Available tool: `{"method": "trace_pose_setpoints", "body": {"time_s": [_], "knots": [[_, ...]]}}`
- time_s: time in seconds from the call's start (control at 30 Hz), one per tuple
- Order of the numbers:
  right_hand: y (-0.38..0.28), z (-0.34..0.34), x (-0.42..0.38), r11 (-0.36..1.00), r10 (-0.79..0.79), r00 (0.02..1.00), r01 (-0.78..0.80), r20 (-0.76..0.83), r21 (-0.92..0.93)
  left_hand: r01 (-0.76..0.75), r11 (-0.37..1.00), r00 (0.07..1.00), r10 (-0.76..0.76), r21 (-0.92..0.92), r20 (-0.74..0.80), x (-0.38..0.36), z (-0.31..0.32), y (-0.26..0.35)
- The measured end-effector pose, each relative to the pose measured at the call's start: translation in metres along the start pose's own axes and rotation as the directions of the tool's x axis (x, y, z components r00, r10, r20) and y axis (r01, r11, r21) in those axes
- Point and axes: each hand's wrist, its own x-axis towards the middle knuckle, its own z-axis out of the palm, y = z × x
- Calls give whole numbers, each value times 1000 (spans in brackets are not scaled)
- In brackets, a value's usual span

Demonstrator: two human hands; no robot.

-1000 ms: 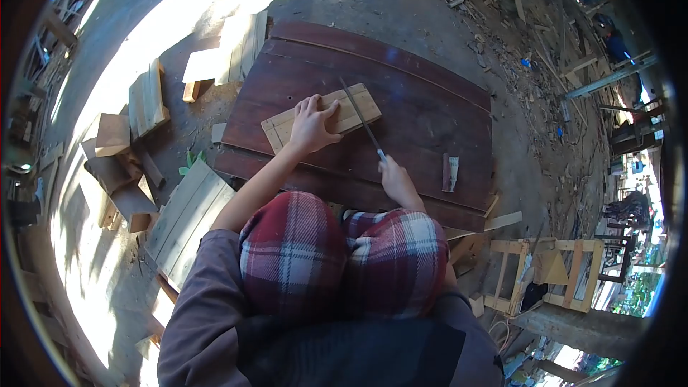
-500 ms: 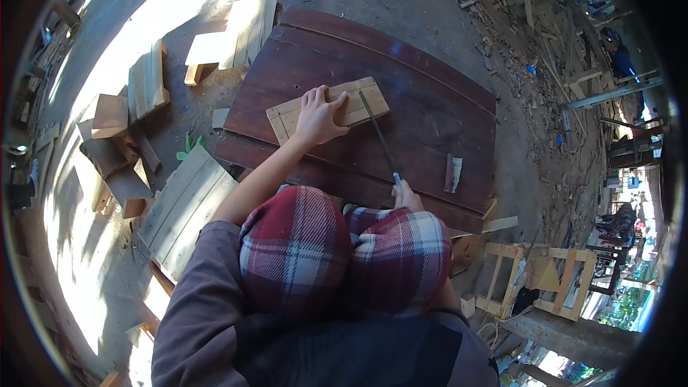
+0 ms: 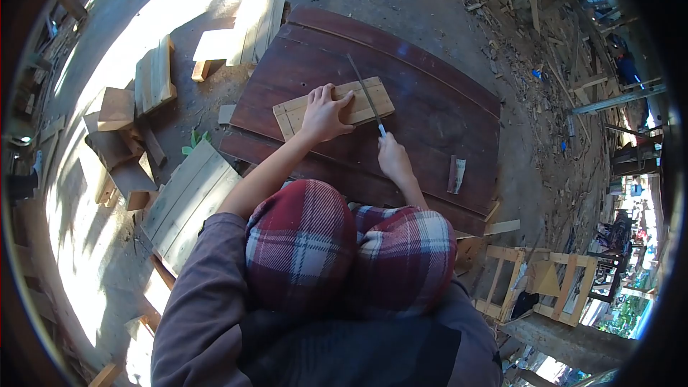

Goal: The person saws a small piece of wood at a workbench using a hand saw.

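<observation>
A short wooden board [image 3: 294,116] with pencil lines near its left end lies on a dark red-brown wooden panel [image 3: 444,129]. Fingers spread over its face and far edge, my left hand [image 3: 326,115] presses and holds the board down. My right hand [image 3: 391,152] is closed around the light-coloured handle of a narrow-bladed saw [image 3: 367,93]. The blade crosses the board near its right end, and its tip sticks out past the far edge. Its teeth are too small to make out.
A small dark strip with a pale face [image 3: 456,174] lies on the panel's right side. Wooden boxes [image 3: 116,109] and slatted panels [image 3: 190,197] stand at left. A wooden frame [image 3: 534,283] is at lower right. Wood scraps litter the ground at right.
My right hand has pushed the saw forward, away from my knees, so its blade now reaches well beyond the board. My left hand keeps its place on the board.
</observation>
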Motion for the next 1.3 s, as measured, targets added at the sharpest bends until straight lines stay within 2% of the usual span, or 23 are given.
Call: {"method": "trace_pose_setpoints", "body": {"time_s": [0.13,0.23,0.37,0.5,0.6,0.7,0.77,0.83,0.93,1.03,1.13,1.2,1.3], "knots": [[31,-6,-73,994,105,994,-105,0,43,-24,1000,998,24,4,-52,1,3,-1],[39,-18,-109,956,290,952,-293,102,16,-26,999,998,27,19,-57,1,5,-2],[14,-28,-89,983,180,982,-178,55,-41,-33,999,999,34,24,-39,2,4,-1],[18,1,1,988,-120,993,120,-5,99,-38,999,998,40,30,-44,2,4,-1],[-11,9,31,999,5,998,-8,-58,-52,-16,999,999,17,30,-34,2,3,1],[13,13,19,994,-97,994,99,-41,50,1,1000,1000,-1,15,14,1,-1,3],[21,4,-18,999,-5,1000,5,1,50,9,1000,999,-9,-1,31,2,-3,4],[35,3,-65,996,85,996,-85,-23,4,14,1000,1000,-14,-15,28,1,-4,6],[37,-12,-104,971,239,969,-239,63,0,-12,1000,1000,12,-1,6,2,-1,4],[21,-27,-92,980,195,979,-192,58,-51,-2,1000,999,4,-30,54,3,-4,4],[26,-7,-37,1000,16,999,-16,30,10,-63,998,998,63,0,-14,3,1,-1],[8,2,-1,1000,-2,1000,2,-3,-24,-63,998,998,63,-3,-15,3,1,-1],[-7,5,9,1000,28,999,-28,-36,-3,-56,998,998,55,-7,-21,2,2,-1]]}}
